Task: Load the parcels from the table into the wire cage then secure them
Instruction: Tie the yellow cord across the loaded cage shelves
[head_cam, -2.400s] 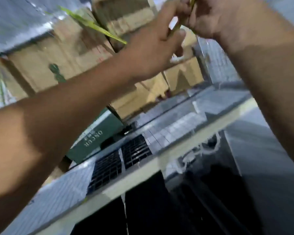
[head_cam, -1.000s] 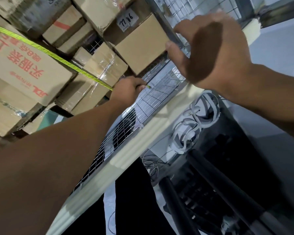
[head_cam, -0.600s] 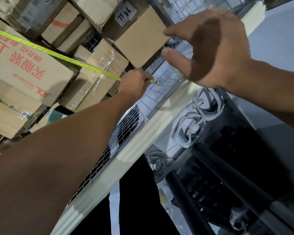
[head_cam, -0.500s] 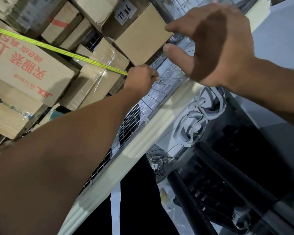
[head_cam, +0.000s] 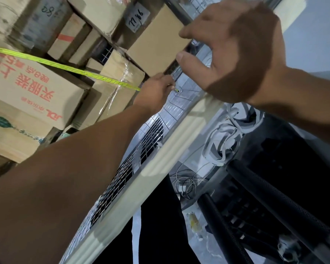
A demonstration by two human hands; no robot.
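Left half of frame: stacked cartons (head_cam: 36,96) packed tight, no hand-gaps showing. Taut strap (head_cam: 65,67) crosses their faces, left edge to centre. Wire mesh panel (head_cam: 151,134) and pale rail (head_cam: 160,164) run diagonally along the stack's right side. Lower right crowded: coiled white cables (head_cam: 221,145), black frame (head_cam: 274,197). Upper right corner open.

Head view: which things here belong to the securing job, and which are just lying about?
Job: yellow-green strap, its end gripped by the left hand; cardboard parcels under it; wire cage; right hand, holding nothing, beside the cage.
Lying about: coiled white cables; thin loose wires on the floor.
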